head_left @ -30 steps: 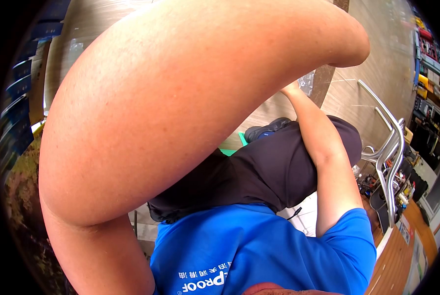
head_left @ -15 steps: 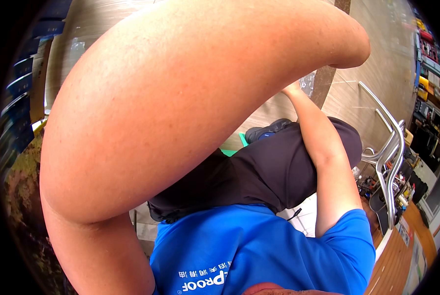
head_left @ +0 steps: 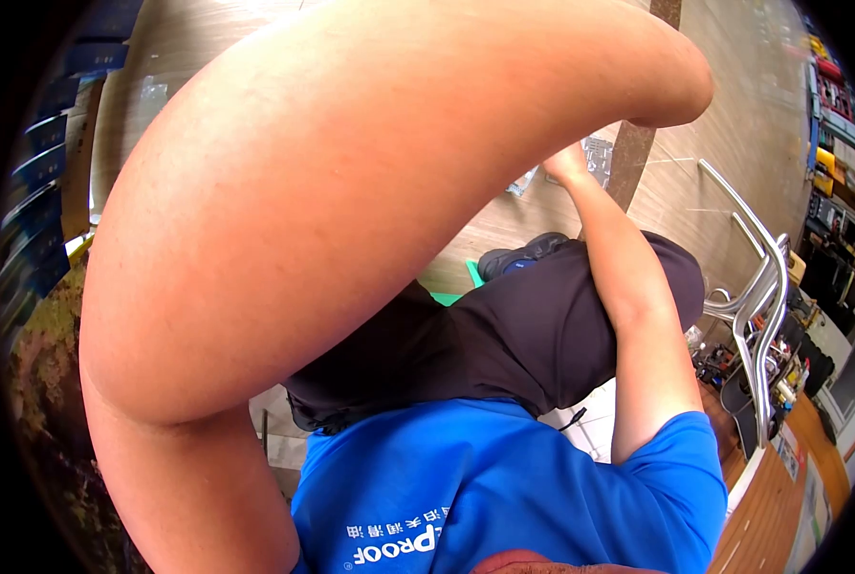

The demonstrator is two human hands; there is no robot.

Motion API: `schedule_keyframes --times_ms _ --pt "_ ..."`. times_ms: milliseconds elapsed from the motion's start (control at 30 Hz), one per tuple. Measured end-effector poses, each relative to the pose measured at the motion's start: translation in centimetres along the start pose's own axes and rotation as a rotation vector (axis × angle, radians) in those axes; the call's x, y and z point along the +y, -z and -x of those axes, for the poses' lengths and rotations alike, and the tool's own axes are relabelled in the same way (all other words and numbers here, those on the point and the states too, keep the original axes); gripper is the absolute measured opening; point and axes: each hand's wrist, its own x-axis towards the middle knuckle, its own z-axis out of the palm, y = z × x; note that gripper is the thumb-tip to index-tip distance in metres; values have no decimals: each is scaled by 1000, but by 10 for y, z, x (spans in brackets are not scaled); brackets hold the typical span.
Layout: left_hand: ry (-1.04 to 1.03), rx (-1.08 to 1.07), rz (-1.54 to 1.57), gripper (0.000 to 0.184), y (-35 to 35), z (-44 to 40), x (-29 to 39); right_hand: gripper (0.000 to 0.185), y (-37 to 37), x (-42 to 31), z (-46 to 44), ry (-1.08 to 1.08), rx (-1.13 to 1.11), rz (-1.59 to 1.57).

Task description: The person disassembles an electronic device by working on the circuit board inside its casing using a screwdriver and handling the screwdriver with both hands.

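Observation:
My left arm, bent and very close to the camera, crosses most of the head view; its hand does not show. Beyond its lower edge, my right hand (head_left: 566, 165) reaches toward the wood-look surface (head_left: 504, 218). Its fingers are mostly hidden behind the left arm, so whether it holds anything cannot be made out. Right beside this hand lies a clear plastic packet (head_left: 597, 159) with something greyish in it. Another clear piece (head_left: 523, 182) shows on the hand's other side, partly covered by the left arm.
A dark shoe (head_left: 523, 258) rests near a green edge (head_left: 447, 298). Bent metal tubes (head_left: 767, 277) stand at the right, with small cluttered items (head_left: 719, 362) behind them. Blue boxes (head_left: 40, 167) line the left side, and stocked shelves (head_left: 844, 163) the far right.
My right hand has shifted slightly and shows more from behind the left arm. The clear piece on its left has come into view. My left arm has moved slightly.

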Motion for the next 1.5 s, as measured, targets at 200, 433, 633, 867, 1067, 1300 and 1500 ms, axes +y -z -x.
schedule_keyframes --times_ms 200,433,633,867,1067,1300,1500 --pt "-8 -4 -16 9 -3 -6 -2 17 42 -23 3 -20 -29 -177" --pt "-11 -12 49 9 -13 -7 -17 16 161 -85 39 57 178 -354" --pt "-12 -97 184 21 -7 -4 -13 15 248 -94 94 217 441 -514" --pt "295 26 1018 23 -2 -6 -1 20 281 -68 112 415 798 -548" --pt "265 70 1450 21 -3 -9 5 22 289 -59 115 628 936 -578" --pt "308 38 1562 25 -15 -9 20 17 286 -64 121 454 892 -505" --pt "296 42 1575 25 -14 -8 25 16 287 -64 119 445 878 -473"
